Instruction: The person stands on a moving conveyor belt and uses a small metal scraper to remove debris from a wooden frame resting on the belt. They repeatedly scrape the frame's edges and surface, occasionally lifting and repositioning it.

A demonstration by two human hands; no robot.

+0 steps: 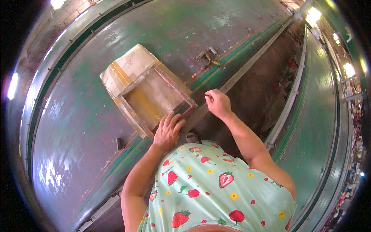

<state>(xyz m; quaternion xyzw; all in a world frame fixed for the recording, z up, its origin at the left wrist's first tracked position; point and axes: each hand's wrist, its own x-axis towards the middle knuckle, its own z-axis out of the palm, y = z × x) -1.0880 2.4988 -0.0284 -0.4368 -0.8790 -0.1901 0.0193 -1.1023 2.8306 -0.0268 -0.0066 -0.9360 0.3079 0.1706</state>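
On long green table (89,116), wood frame (156,98), left hand (168,131) flat on it

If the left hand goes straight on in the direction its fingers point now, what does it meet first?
The left hand already lies on the near edge of the wooden frame. Going straight on, it would probably slide onto the frame's screen, then meet its far bar; depth is unclear.

Single head-worn fisheye view, looking steeply down from above the person's chest onto the near edge of a long green table (96,116), close range, edges bending toward the rim.
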